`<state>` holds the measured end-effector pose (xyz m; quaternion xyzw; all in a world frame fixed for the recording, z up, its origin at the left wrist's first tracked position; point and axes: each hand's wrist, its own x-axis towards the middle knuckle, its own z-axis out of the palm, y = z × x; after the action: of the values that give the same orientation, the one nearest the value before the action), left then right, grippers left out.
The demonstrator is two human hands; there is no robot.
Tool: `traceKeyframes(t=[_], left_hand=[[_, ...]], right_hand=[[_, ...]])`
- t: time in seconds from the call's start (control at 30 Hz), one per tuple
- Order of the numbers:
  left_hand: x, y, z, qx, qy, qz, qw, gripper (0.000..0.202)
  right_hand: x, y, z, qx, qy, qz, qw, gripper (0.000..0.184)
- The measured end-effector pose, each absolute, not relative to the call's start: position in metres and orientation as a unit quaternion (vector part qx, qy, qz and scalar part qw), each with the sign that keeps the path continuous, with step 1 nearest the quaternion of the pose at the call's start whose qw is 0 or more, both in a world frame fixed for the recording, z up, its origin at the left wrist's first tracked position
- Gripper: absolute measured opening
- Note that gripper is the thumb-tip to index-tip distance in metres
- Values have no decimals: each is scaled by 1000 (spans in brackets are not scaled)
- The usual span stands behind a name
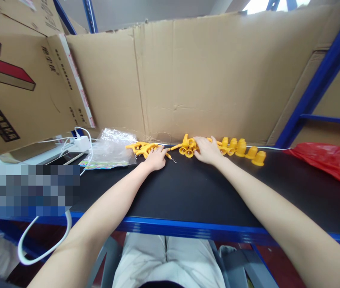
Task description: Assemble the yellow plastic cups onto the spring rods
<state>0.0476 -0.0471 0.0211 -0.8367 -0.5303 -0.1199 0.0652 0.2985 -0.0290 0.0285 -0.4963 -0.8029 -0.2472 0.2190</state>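
Note:
My left hand (156,159) rests on the black shelf top (188,188) with its fingers curled over a small pile of orange-yellow plastic sticks (141,149). A tiny metal spring (173,160) lies just right of it. My right hand (206,151) lies on a cluster of yellow cup-shaped plastic parts (187,147), fingers bent around them. A row of more yellow caps (242,149) stands upright to the right of that hand, along the cardboard back wall.
A clear plastic bag (110,150) lies left of the sticks. A white charger and cables (80,142) sit further left. A red plastic bag (329,162) lies at the right. Cardboard sheets (218,76) wall the back; blue rack posts (320,80) rise on the right.

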Motion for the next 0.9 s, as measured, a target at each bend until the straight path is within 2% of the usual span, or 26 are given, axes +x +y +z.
traceKeyframes(t=[0.17,0.5,0.8,0.9], left_hand=[[45,-46,22,-832,-549,-69,47,48],[48,-53,28,-834,-541,-78,69,46],[47,-52,26,-835,-540,-76,70,45],[47,-52,26,-831,-547,-72,68,45]], right_hand=[[302,-29,33,-497,-797,-251,234,52],[356,-21,58,-676,-592,-270,347,28],[435,-34,21,-779,-377,-276,419,18],[437,-36,17,-817,-311,-204,441,28]])
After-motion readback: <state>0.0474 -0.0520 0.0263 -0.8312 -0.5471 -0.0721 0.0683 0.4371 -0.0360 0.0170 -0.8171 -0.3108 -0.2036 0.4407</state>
